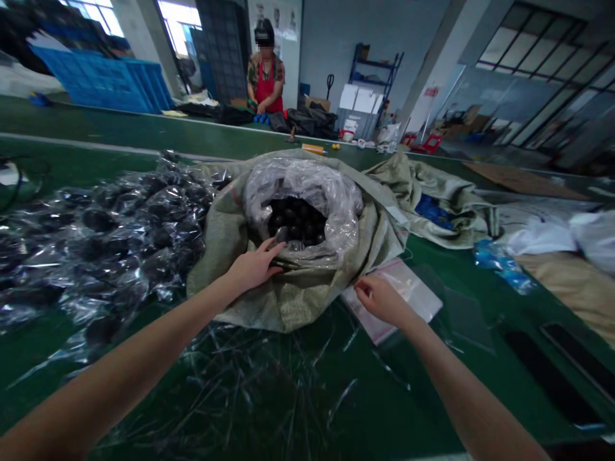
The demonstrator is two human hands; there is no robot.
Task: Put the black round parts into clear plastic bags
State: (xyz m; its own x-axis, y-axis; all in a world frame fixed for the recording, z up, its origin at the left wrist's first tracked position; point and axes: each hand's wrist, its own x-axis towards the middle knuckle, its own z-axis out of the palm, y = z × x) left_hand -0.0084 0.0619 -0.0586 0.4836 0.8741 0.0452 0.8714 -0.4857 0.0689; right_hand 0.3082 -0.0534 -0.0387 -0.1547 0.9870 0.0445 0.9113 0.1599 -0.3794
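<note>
A woven sack (283,301) stands on the green table with its mouth rolled open, and a clear plastic liner (343,224) is folded back around the opening. Inside lie several smooth, black, rounded pieces (300,221). My left hand (254,266) reaches over the sack's near rim, fingers stretched and apart, the fingertips close to a dark piece (282,235) at the liner's edge. To the right, my right hand (378,299) is closed, thumb and fingers curled together above a stack of flat clear plastic bags (408,288). Whatever its fingertips may pinch is hidden.
Black pieces in clear wrapping (158,218) are heaped on the left. Thin plastic strips (269,378) litter the near table. On the right are another sack (442,186) and two dark flat objects (552,374). A person in a red apron (266,83) works across the table.
</note>
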